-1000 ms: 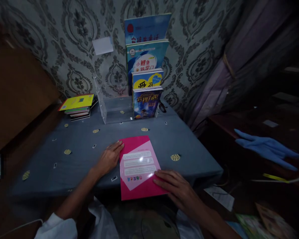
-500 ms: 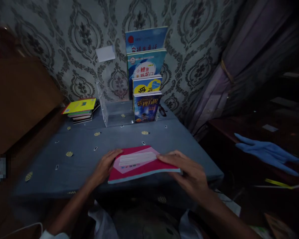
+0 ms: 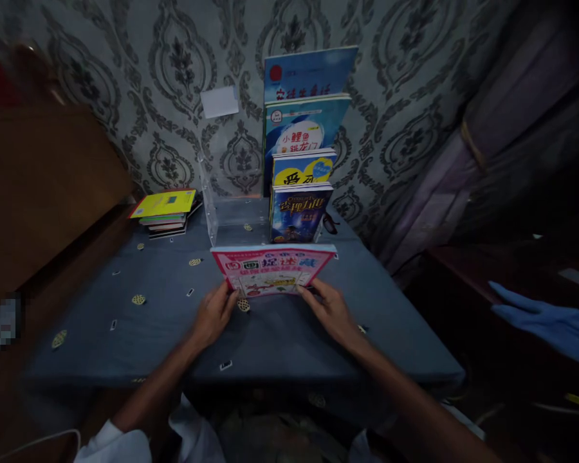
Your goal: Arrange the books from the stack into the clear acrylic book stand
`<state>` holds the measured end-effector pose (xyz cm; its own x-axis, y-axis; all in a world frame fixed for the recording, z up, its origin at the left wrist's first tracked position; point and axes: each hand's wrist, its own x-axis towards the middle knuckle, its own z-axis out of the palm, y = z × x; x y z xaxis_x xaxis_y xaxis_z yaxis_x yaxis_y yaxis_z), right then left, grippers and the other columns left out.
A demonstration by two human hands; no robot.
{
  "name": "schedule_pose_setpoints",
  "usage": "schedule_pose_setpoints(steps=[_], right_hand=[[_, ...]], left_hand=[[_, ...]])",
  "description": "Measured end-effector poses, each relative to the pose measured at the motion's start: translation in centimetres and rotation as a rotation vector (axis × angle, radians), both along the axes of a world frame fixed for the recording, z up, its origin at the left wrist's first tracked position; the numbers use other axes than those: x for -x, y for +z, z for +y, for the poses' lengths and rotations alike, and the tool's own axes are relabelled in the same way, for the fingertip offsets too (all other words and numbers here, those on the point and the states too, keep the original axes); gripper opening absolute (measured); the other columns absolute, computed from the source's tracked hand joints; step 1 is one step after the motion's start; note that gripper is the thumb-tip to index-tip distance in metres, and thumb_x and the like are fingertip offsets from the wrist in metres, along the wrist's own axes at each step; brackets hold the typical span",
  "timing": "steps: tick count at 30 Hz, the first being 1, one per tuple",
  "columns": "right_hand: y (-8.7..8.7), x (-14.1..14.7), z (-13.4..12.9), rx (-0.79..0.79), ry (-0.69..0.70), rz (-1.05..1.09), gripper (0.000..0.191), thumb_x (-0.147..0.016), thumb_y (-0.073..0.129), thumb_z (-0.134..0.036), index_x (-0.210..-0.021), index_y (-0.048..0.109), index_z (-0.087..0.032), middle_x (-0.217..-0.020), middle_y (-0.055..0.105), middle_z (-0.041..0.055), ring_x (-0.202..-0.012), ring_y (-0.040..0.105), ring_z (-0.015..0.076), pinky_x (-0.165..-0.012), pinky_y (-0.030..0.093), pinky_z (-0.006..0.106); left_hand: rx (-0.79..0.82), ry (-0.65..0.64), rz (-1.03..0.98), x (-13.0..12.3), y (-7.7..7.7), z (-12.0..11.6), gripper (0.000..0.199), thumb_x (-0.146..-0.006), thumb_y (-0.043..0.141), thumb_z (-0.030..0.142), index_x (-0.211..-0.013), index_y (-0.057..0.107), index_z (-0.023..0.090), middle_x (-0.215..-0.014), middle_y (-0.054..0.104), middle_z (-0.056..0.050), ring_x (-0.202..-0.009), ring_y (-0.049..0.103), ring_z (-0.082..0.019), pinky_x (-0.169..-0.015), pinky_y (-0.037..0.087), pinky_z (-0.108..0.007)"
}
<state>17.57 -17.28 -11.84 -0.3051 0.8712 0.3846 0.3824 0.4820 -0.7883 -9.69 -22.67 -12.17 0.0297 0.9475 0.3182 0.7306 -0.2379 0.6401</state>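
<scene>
A pink picture book (image 3: pixel 275 270) is tilted up above the table, its illustrated cover facing me. My left hand (image 3: pixel 217 312) grips its lower left corner, and my right hand (image 3: pixel 325 305) grips the lower right, thumbs on the cover. Just beyond it stands a clear acrylic rack (image 3: pixel 236 228). Its right side holds several upright books in stepped rows: a dark blue book (image 3: pixel 299 215) in front, a yellow and blue book (image 3: pixel 303 168), a teal book (image 3: pixel 309 122) and a tall blue book (image 3: pixel 309 74) at the back.
A stack of books (image 3: pixel 166 209) with a yellow one on top lies at the table's (image 3: pixel 164 341) far left. Dark glasses (image 3: pixel 330 223) sit right of the rack. A white card (image 3: pixel 220 103) shows above the rack's left side. A blue glove (image 3: pixel 550 321) lies on dark furniture at right.
Both hands have carried the book forward towards the rack. It has gone from lying nearly flat, with another cover side showing, to tilted up with its picture side towards me.
</scene>
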Motion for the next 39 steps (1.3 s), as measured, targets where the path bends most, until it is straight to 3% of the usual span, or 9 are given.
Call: schedule_pose_setpoints(steps=[5, 9, 12, 15, 19, 23, 30, 34, 39], right_hand=[[0.9, 0.7, 0.0, 0.078, 0.022, 0.051, 0.034, -0.096, 0.052, -0.044, -0.111, 0.069, -0.019, -0.099, 0.077, 0.0083, -0.087, 0.072, 0.0261, -0.073, 0.059, 0.035], [-0.3, 1.1, 0.4, 0.161, 0.036, -0.069, 0.043, -0.094, 0.051, -0.042, -0.124, 0.064, -0.014, -0.076, 0.075, 0.0046, -0.065, 0.068, 0.0216, -0.058, 0.052, 0.03], [-1.4, 1.2, 1.0, 0.214, 0.052, -0.215, 0.045, -0.091, 0.051, -0.036, -0.126, 0.063, -0.01, -0.063, 0.07, 0.0012, -0.054, 0.061, 0.0191, -0.051, 0.043, 0.027], [-1.8, 1.2, 1.6, 0.261, 0.098, -0.253, 0.043, -0.091, 0.05, -0.035, -0.124, 0.064, -0.01, -0.065, 0.072, 0.0022, -0.055, 0.06, 0.0182, -0.05, 0.04, 0.026], [-1.3, 1.1, 1.8, 0.253, 0.151, -0.263, 0.038, -0.091, 0.05, -0.031, -0.119, 0.067, -0.012, -0.073, 0.075, 0.0049, -0.058, 0.062, 0.0183, -0.052, 0.04, 0.026], [-0.5, 1.2, 1.8, 0.247, 0.187, -0.304, 0.043, -0.092, 0.049, -0.032, -0.127, 0.064, -0.012, -0.063, 0.07, 0.0008, -0.053, 0.058, 0.0169, -0.05, 0.037, 0.025], [0.4, 0.9, 2.3, 0.264, 0.317, -0.307, 0.041, -0.096, 0.046, -0.03, -0.128, 0.067, -0.016, -0.057, 0.065, -0.0018, -0.048, 0.054, 0.015, -0.051, 0.038, 0.025], [0.3, 1.6, 2.0, 0.2, 0.38, -0.39, 0.038, -0.093, 0.051, -0.022, -0.125, 0.07, -0.017, -0.068, 0.071, 0.0012, -0.058, 0.061, 0.0167, -0.057, 0.042, 0.025], [0.8, 3.7, 0.7, 0.139, 0.528, -0.393, 0.037, -0.093, 0.055, -0.018, -0.128, 0.068, -0.021, -0.099, 0.078, 0.007, -0.083, 0.071, 0.022, -0.076, 0.051, 0.031]], left_hand=[[0.097, -0.038, -0.19, 0.1, 0.5, 0.3, 0.041, -0.101, 0.044, 0.037, -0.137, 0.042, 0.019, -0.1, 0.073, -0.006, -0.086, 0.07, -0.021, -0.079, 0.054, -0.032], [0.262, 0.007, -0.142, 0.7, -0.3, 0.3, 0.066, -0.1, 0.045, 0.036, -0.155, 0.018, 0.012, -0.078, 0.069, 0.0, -0.064, 0.064, -0.017, -0.06, 0.047, -0.026], [0.331, 0.06, 0.115, 0.9, -0.6, 0.4, 0.063, -0.098, 0.049, 0.033, -0.154, 0.03, 0.012, -0.067, 0.064, 0.003, -0.058, 0.059, -0.017, -0.055, 0.039, -0.025], [0.34, 0.066, 0.277, 0.8, -0.2, 0.7, 0.055, -0.098, 0.048, 0.032, -0.15, 0.042, 0.015, -0.074, 0.069, -0.001, -0.068, 0.064, -0.02, -0.06, 0.041, -0.026], [0.401, 0.06, 0.375, 0.6, 0.8, 1.3, 0.053, -0.1, 0.046, 0.032, -0.15, 0.044, 0.015, -0.081, 0.074, -0.006, -0.074, 0.07, -0.023, -0.063, 0.043, -0.027], [0.429, 0.055, 0.492, 0.8, 1.4, 1.8, 0.051, -0.101, 0.043, 0.033, -0.149, 0.044, 0.017, -0.086, 0.077, -0.009, -0.079, 0.073, -0.025, -0.066, 0.046, -0.028], [0.39, 0.16, 0.852, 0.9, 2.6, 3.0, 0.045, -0.102, 0.043, 0.036, -0.144, 0.051, 0.02, -0.091, 0.077, -0.013, -0.086, 0.075, -0.03, -0.077, 0.052, -0.036], [0.368, 0.157, 0.887, 1.0, 3.5, 4.2, 0.039, -0.103, 0.041, 0.034, -0.135, 0.058, 0.02, -0.103, 0.075, -0.014, -0.092, 0.073, -0.03, -0.075, 0.052, -0.035], [0.295, 0.097, 0.864, 0.6, 3.7, 5.6, 0.031, -0.103, 0.044, 0.032, -0.123, 0.063, 0.018, -0.113, 0.067, -0.014, -0.1, 0.068, -0.028, -0.078, 0.052, -0.034]])
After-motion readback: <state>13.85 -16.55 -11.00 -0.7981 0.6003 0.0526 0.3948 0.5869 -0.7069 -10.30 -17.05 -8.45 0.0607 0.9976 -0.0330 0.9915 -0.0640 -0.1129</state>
